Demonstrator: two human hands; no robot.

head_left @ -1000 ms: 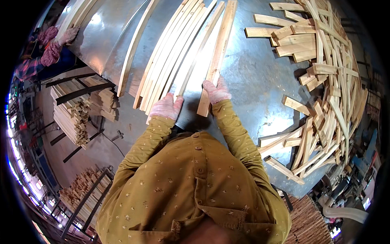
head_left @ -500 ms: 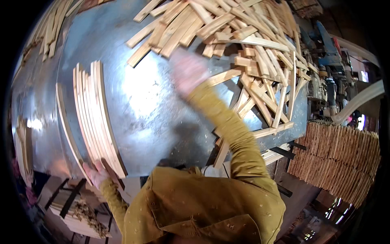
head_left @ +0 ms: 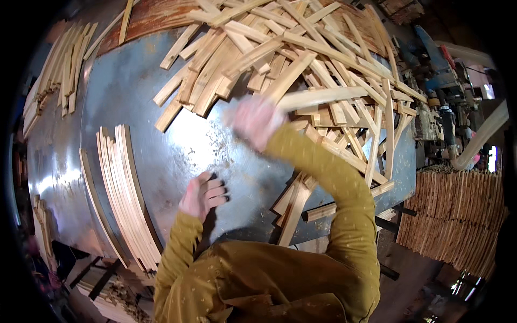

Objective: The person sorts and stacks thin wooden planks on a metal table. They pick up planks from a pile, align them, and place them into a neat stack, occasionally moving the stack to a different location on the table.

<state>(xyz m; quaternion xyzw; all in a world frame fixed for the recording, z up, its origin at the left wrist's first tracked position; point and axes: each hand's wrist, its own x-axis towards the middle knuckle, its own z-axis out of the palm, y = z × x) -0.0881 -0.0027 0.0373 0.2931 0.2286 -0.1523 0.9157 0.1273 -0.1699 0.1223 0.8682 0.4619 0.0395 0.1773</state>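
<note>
My right hand [head_left: 253, 121], blurred by motion, is at the near edge of a big loose pile of wooden slats [head_left: 301, 48]. It is closed on the end of one pale wooden slat [head_left: 328, 97], which points right across the pile. My left hand [head_left: 203, 195] lies on the bare metal table top [head_left: 161, 102] with its fingers loosely spread and nothing in it. To its left, an arm's width away, a neat row of long curved slats [head_left: 125, 188] lies side by side on the table. Both my sleeves are mustard yellow.
More slats lie along the table's far left edge [head_left: 48, 91]. A few slats [head_left: 293, 207] hang over the near table edge by my right elbow. Right of the table stand a blue machine [head_left: 436, 91] with a hose and a stacked bundle of slats [head_left: 458, 215].
My right hand has gone from reaching over the table to gripping a slat at the pile's edge. My left hand has left the row of curved slats and now rests on bare metal.
</note>
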